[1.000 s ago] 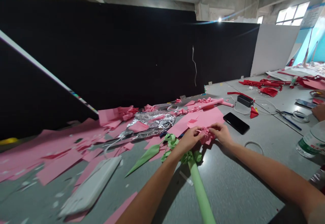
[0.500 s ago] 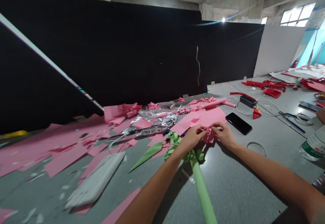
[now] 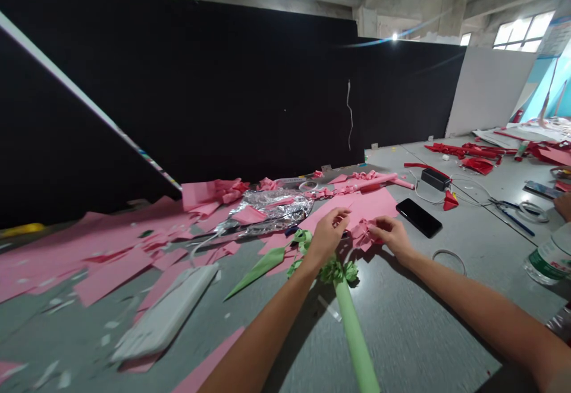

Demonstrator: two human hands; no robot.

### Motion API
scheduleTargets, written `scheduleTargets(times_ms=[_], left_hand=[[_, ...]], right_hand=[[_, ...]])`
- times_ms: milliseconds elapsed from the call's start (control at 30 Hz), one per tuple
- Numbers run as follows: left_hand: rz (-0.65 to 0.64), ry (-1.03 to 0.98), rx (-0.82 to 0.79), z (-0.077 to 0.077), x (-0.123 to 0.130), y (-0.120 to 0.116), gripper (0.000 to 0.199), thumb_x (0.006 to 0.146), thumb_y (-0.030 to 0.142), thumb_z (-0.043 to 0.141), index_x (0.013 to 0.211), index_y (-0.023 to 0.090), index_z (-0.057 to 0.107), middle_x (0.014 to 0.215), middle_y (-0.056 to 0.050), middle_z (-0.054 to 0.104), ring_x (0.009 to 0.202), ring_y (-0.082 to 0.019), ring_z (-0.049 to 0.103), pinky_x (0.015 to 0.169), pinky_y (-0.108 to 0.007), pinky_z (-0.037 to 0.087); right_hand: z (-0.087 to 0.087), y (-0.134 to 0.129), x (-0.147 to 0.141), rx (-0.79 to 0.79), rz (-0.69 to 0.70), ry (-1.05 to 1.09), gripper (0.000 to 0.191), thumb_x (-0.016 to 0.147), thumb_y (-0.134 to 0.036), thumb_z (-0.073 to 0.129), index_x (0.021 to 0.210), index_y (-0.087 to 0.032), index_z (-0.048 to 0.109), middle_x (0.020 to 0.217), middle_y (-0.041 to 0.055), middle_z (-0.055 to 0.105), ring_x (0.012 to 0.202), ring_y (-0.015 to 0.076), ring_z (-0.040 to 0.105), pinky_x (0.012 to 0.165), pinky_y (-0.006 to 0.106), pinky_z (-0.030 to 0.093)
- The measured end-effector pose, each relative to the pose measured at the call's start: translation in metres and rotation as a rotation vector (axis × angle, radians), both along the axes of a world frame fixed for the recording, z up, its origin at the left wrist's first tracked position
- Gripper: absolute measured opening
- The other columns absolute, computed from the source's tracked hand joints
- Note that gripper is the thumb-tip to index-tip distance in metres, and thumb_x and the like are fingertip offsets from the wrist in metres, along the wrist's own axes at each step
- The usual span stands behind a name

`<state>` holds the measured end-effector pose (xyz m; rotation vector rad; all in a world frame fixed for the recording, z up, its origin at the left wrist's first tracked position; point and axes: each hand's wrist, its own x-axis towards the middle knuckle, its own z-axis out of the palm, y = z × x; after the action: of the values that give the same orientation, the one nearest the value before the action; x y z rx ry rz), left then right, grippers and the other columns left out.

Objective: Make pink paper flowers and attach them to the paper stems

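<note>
My right hand (image 3: 392,237) pinches the edge of a crumpled pink paper flower (image 3: 362,234) on the grey table. Just left of the flower is my left hand (image 3: 329,232), its fingers curled and close together; whether anything small is between them I cannot make out. Below both hands a green paper stem (image 3: 354,327) runs toward the bottom edge, with ruffled green paper (image 3: 332,271) at its top. A pointed green paper leaf (image 3: 259,271) lies to the left of my left forearm. Flat pink paper (image 3: 375,204) lies behind the flower.
A black phone (image 3: 419,217) lies right of my right hand, near a black adapter (image 3: 435,178) and scissors (image 3: 513,211). At far right are a bottle (image 3: 551,256) and another person's hand (image 3: 564,204). Pink scraps and a white power strip (image 3: 167,313) lie left.
My left hand has come off the pink flower and moved a little left and up. My right hand stays at the flower, whose left side is now uncovered.
</note>
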<state>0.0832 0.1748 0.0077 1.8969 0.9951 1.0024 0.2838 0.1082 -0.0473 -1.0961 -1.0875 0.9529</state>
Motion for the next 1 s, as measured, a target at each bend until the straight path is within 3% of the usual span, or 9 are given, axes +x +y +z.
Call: scheduleTargets(times_ms=[133,267,467,567,633,733,867,1000], left_hand=[[-0.048,0.031,0.011,0.001,0.001,-0.003,0.023,0.081,0.038,0.068,0.09,0.023,0.082,0.104,-0.009,0.082,0.102,-0.031,0.073,0.098,-0.042,0.053],[-0.028,0.049,-0.008,-0.002,0.004,-0.005,0.028,0.081,0.039,0.07,0.096,0.02,0.083,0.101,-0.011,0.084,0.093,-0.031,0.076,0.092,-0.043,0.057],[-0.058,0.072,-0.001,-0.003,0.002,-0.004,0.024,0.079,0.038,0.069,0.088,0.02,0.082,0.092,-0.008,0.083,0.087,-0.028,0.076,0.087,-0.039,0.058],[-0.064,0.098,-0.009,-0.003,0.001,-0.001,0.025,0.079,0.037,0.067,0.087,0.019,0.081,0.091,-0.009,0.083,0.086,-0.028,0.076,0.085,-0.039,0.057],[-0.073,0.124,-0.014,-0.002,-0.002,0.002,0.025,0.078,0.036,0.066,0.086,0.018,0.081,0.09,-0.01,0.083,0.086,-0.028,0.075,0.084,-0.038,0.056],[-0.153,0.185,-0.041,0.001,-0.006,0.004,0.023,0.074,0.033,0.066,0.084,0.018,0.08,0.085,-0.008,0.082,0.081,-0.026,0.074,0.078,-0.035,0.055],[-0.331,0.284,-0.092,0.008,-0.006,-0.004,0.023,0.074,0.031,0.063,0.081,0.017,0.081,0.073,-0.004,0.078,0.066,-0.021,0.068,0.066,-0.03,0.05],[-0.426,0.353,-0.07,0.013,0.001,-0.017,0.023,0.077,0.027,0.061,0.078,0.018,0.082,0.073,-0.004,0.077,0.069,-0.019,0.067,0.067,-0.028,0.046]], right_hand=[[-0.001,0.0,0.002,-0.024,-0.002,0.058,0.046,0.074,-0.055,0.091,0.097,-0.019,0.076,0.086,0.0046,0.076,0.072,0.0202,0.072,0.065,0.034,0.062],[0.0,0.0,0.001,-0.03,0.004,0.083,0.046,0.072,-0.055,0.093,0.096,-0.019,0.076,0.086,0.0049,0.077,0.074,0.0209,0.072,0.067,0.036,0.063],[0.001,-0.001,0.001,-0.027,-0.011,0.072,0.039,0.072,-0.047,0.092,0.092,-0.018,0.078,0.08,0.0047,0.076,0.066,0.0184,0.068,0.059,0.03,0.057],[0.003,-0.001,0.004,-0.016,-0.048,0.068,0.039,0.076,-0.046,0.088,0.102,-0.018,0.08,0.088,0.0069,0.078,0.068,0.018,0.068,0.056,0.027,0.054],[0.006,-0.001,0.01,-0.001,-0.089,0.077,0.043,0.082,-0.048,0.082,0.115,-0.021,0.079,0.105,0.009,0.08,0.076,0.0188,0.071,0.058,0.027,0.056],[0.007,0.002,0.022,0.018,-0.143,0.076,0.043,0.087,-0.05,0.073,0.121,-0.024,0.077,0.124,0.01,0.077,0.094,0.0215,0.075,0.067,0.028,0.06],[0.001,0.006,0.029,0.008,-0.151,-0.016,0.033,0.083,-0.042,0.074,0.108,-0.021,0.082,0.111,0.01,0.08,0.094,0.0233,0.076,0.074,0.032,0.062],[-0.007,0.006,0.024,0.02,-0.122,-0.165,0.026,0.081,-0.033,0.071,0.099,-0.02,0.084,0.104,0.0106,0.083,0.097,0.0264,0.076,0.08,0.037,0.062]])
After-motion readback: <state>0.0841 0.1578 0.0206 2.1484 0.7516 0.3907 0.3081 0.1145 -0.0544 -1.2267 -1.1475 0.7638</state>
